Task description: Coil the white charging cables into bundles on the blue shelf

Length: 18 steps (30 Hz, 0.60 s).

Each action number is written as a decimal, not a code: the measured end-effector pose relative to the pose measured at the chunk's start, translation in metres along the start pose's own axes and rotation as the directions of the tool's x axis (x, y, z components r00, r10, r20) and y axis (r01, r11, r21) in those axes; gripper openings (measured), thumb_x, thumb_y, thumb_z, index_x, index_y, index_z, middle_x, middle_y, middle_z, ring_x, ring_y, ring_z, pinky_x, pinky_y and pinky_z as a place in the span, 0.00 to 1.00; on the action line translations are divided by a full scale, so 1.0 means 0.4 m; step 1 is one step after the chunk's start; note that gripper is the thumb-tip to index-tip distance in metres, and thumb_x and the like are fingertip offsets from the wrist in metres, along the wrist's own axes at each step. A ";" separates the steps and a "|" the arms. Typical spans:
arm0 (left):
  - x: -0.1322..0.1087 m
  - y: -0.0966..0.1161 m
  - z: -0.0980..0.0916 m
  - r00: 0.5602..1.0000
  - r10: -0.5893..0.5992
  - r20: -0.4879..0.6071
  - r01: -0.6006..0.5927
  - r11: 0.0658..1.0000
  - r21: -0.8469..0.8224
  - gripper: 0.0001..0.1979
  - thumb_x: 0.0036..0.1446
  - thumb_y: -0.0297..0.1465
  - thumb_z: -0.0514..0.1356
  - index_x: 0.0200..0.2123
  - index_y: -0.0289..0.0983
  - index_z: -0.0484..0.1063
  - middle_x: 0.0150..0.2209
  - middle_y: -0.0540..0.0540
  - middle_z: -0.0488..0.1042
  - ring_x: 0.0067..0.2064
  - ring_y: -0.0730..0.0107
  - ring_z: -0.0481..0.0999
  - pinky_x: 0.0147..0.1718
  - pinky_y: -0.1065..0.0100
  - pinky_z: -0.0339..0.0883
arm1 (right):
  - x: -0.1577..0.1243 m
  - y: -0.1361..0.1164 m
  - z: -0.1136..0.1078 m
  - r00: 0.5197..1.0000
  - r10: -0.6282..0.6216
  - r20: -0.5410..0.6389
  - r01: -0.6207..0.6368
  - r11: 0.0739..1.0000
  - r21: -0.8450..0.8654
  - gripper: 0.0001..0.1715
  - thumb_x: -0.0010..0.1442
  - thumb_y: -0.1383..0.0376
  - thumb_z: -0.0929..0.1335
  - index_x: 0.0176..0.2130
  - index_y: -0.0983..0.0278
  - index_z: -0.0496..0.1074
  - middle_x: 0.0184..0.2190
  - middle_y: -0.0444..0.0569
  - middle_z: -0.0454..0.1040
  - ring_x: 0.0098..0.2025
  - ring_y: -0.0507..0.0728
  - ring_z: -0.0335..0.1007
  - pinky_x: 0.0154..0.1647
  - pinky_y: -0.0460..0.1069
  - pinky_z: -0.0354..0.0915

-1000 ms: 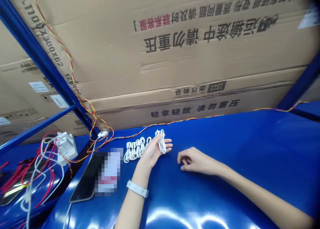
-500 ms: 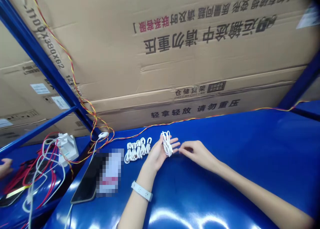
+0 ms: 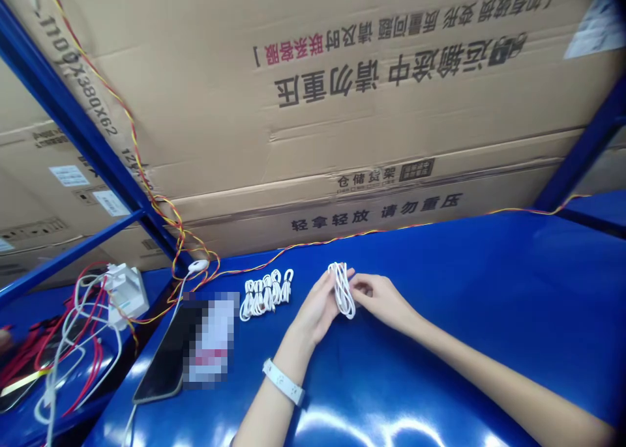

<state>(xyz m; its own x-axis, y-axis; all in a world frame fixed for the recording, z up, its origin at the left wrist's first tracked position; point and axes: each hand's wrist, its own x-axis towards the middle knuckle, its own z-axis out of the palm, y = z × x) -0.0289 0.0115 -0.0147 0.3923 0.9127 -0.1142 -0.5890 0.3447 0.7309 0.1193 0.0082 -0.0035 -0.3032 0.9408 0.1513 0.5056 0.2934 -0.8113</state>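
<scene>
A coiled white cable [image 3: 343, 292] lies across the fingers of my left hand [image 3: 313, 307], which grips it just above the blue surface. My right hand [image 3: 380, 298] comes in from the right with thumb and fingers pinched together, at the coil's right side. Its fingertips are partly hidden behind the coil, and what they pinch cannot be made out. To the left of my left hand, several bundled white cables [image 3: 267, 294] lie side by side in a row.
A dark phone [image 3: 163, 352] lies at the left, beside a blurred pale item [image 3: 212, 343]. Further left are a white power strip [image 3: 128, 294] and tangled red and white cables [image 3: 81, 343]. Cardboard boxes [image 3: 342, 141] stand behind, with a red-yellow twisted wire [image 3: 313, 242] along their base.
My left hand has moved slightly right and turned, its fingers closing around the coil. The coil now meets my right fingertips. At far left, another person's hand has mostly left the view.
</scene>
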 end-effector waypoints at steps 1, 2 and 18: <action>0.000 0.001 0.000 1.000 0.000 -0.011 0.000 1.000 0.009 0.19 0.56 0.34 0.59 0.50 0.35 0.67 0.55 0.35 0.66 0.53 0.55 0.70 0.51 0.54 0.64 | 0.002 0.002 -0.003 1.000 0.017 -0.006 -0.017 1.000 -0.005 0.11 0.56 0.62 0.61 0.28 0.65 0.68 0.25 0.47 0.74 0.26 0.53 0.68 0.27 0.46 0.61; 0.000 0.003 -0.001 1.000 -0.002 -0.024 0.002 1.000 0.020 0.19 0.55 0.33 0.60 0.51 0.35 0.66 0.55 0.35 0.66 0.52 0.55 0.71 0.50 0.54 0.65 | 0.004 0.003 -0.006 0.999 0.037 -0.013 -0.037 0.999 -0.007 0.11 0.56 0.62 0.61 0.26 0.64 0.66 0.24 0.46 0.74 0.25 0.52 0.68 0.26 0.45 0.61; 0.012 0.044 -0.048 0.982 0.130 -0.137 -0.138 0.989 -0.051 0.25 0.50 0.16 0.55 0.53 0.33 0.58 0.59 0.32 0.60 0.53 0.52 0.70 0.51 0.54 0.65 | 0.028 0.026 -0.207 0.837 0.183 0.516 -0.262 0.961 0.084 0.22 0.56 0.54 0.62 0.24 0.69 0.69 0.24 0.52 0.75 0.22 0.52 0.71 0.23 0.44 0.65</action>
<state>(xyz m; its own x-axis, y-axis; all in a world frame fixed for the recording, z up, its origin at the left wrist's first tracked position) -0.0510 0.0259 -0.0154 0.2120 0.9711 -0.1096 -0.6726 0.2263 0.7045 0.1880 0.0357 0.0363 -0.5778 0.7536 -0.3134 0.4978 0.0211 -0.8671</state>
